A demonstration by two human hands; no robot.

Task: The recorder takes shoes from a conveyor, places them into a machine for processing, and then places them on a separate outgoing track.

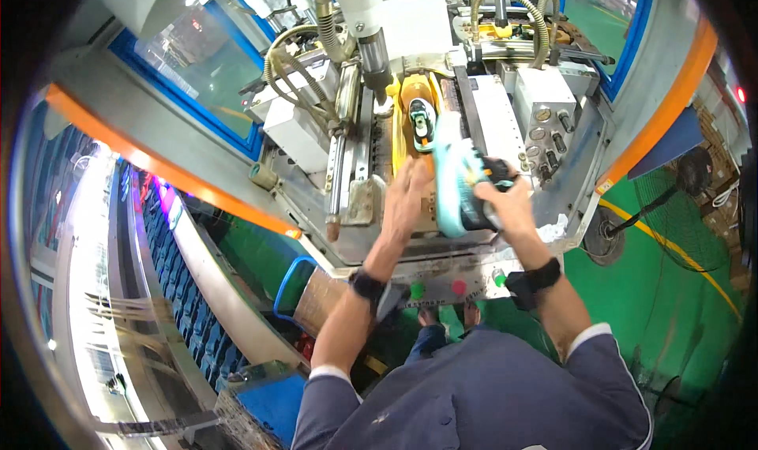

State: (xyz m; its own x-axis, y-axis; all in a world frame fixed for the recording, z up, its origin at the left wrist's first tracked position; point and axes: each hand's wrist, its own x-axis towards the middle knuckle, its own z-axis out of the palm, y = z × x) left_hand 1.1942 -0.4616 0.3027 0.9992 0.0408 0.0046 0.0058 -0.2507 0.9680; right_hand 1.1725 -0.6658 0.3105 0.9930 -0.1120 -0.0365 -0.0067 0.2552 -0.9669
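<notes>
A sneaker with a pale teal sole and dark upper is tilted on its side, with my right hand closed on its upper. It looks slightly smeared by motion. To its left, my left hand has its fingers stretched out, holding nothing, over the front of the press bed. Just beyond that hand, a second sneaker, black and white with a teal edge, lies in the yellow-orange padded mould of the machine. Dark bands circle both wrists.
A metal cylinder hangs above the mould. Hoses and white housings flank it. Green and red buttons line the front panel below my hands. Orange-edged frames stand on both sides. A conveyor runs at left; a fan stands at right.
</notes>
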